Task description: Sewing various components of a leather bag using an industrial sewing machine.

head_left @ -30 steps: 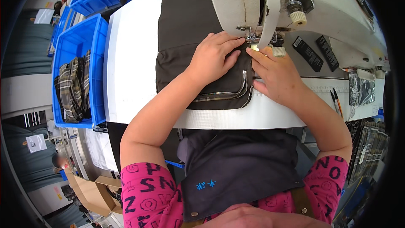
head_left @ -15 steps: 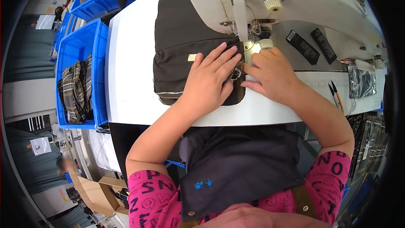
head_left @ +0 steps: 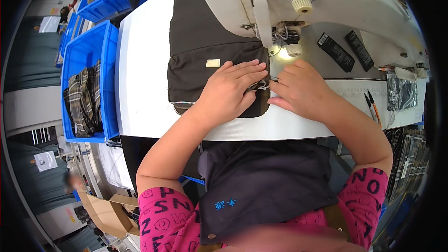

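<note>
A dark brown fabric piece (head_left: 200,23) with a small cream label (head_left: 213,63) lies on the white table, its right edge by the sewing machine's needle area. Across its lower part runs a zipper (head_left: 183,103). My left hand (head_left: 228,91) rests flat on the fabric, fingers stretched toward the right edge, with the thumb below the zipper. Close beside it, my right hand (head_left: 301,91) has its fingers curled and pinched at the zipper's end at that edge. What lies under its fingertips is partly hidden.
The white sewing machine (head_left: 336,0) stands over the fabric's right side. Two black packets (head_left: 336,52), a clear plastic bag (head_left: 401,92) and pens (head_left: 374,108) lie to the right. At the left stands a blue bin (head_left: 110,79) holding plaid fabric (head_left: 84,95).
The fabric has shifted slightly left and its right edge shows more. My left fingers have drawn closer together and slightly down; my right hand has moved a little down, away from the machine.
</note>
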`<state>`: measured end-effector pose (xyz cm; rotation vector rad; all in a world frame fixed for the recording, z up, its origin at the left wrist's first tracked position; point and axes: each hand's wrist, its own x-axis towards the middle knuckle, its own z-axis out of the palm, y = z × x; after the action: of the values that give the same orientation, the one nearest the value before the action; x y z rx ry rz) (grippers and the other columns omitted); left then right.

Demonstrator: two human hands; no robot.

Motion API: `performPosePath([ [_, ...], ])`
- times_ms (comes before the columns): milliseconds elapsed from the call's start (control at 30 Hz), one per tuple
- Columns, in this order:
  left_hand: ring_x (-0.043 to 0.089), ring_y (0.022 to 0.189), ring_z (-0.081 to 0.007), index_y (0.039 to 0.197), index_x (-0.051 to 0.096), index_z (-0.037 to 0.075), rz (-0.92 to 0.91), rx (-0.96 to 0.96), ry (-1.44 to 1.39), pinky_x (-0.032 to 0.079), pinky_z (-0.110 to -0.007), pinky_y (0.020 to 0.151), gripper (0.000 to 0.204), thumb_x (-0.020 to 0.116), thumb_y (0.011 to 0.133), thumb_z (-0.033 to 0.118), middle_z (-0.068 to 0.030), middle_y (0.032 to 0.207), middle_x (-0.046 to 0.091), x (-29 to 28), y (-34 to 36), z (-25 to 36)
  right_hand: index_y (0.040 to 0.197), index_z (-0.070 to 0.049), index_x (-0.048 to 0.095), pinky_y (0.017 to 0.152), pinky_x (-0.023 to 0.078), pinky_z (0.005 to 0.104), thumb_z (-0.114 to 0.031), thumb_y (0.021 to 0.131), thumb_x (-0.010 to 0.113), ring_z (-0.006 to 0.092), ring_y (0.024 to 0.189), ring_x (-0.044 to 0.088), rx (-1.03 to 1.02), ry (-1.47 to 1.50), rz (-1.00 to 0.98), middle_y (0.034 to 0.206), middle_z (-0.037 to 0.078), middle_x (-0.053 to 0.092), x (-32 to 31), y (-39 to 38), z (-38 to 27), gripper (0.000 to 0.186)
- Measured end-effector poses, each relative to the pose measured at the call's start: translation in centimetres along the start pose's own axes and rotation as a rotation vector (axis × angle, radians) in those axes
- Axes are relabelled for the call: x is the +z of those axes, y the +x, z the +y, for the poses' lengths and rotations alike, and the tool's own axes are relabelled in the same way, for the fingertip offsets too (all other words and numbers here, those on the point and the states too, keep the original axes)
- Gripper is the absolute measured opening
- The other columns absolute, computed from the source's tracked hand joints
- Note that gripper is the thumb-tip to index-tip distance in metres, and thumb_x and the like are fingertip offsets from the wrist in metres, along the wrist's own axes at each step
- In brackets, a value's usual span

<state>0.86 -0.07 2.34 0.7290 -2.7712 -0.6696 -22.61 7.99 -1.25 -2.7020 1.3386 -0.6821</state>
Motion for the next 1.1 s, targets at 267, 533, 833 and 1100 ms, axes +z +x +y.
performPosePath([
  [267,0.060,0.137,-0.0265,0.131,0.071,0.009,0.093,0.058,-0.003,0.049,-0.043,0.110,0.047,0.066,0.084,0.005,-0.0080,0.144,0.066,0.6,1.2,-1.9,0.106,-0.009,0.073,0.081,0.045,0.0371,-0.036,0.083,0.083,0.0215,0.085,0.060,0.038,-0.054,0.013,0.082,0.001,0.061,0.4,0.2,0.0,0.037],
  [533,0.067,0.121,-0.0267,0.127,0.073,0.007,0.223,0.094,0.152,0.058,-0.038,0.097,0.055,0.081,0.072,0.004,-0.0051,0.131,0.070,1.7,0.4,-1.0,0.118,-0.011,0.076,0.081,0.044,0.0374,-0.034,0.084,0.083,0.0223,0.084,0.058,-0.025,0.016,-0.010,0.084,0.002,0.060,0.3,-0.2,-0.3,0.042],
  [833,0.067,0.122,-0.0263,0.123,0.073,0.005,0.199,0.166,0.160,0.056,-0.038,0.101,0.049,0.081,0.074,0.006,-0.0063,0.129,0.071,1.2,0.9,-0.8,0.117,-0.009,0.076,0.080,0.046,0.0368,-0.034,0.085,0.082,0.0209,0.087,0.060,0.003,0.024,-0.059,0.082,0.002,0.064,-0.2,-0.1,-0.5,0.041],
  [1100,0.067,0.125,-0.0247,0.125,0.075,0.009,0.232,0.130,0.168,0.056,-0.038,0.102,0.041,0.077,0.084,0.009,-0.0050,0.130,0.072,1.2,2.2,-2.1,0.123,-0.011,0.073,0.082,0.046,0.0383,-0.034,0.082,0.082,0.0222,0.089,0.058,0.039,-0.021,-0.016,0.088,0.002,0.061,0.0,0.4,-0.4,0.048],
])
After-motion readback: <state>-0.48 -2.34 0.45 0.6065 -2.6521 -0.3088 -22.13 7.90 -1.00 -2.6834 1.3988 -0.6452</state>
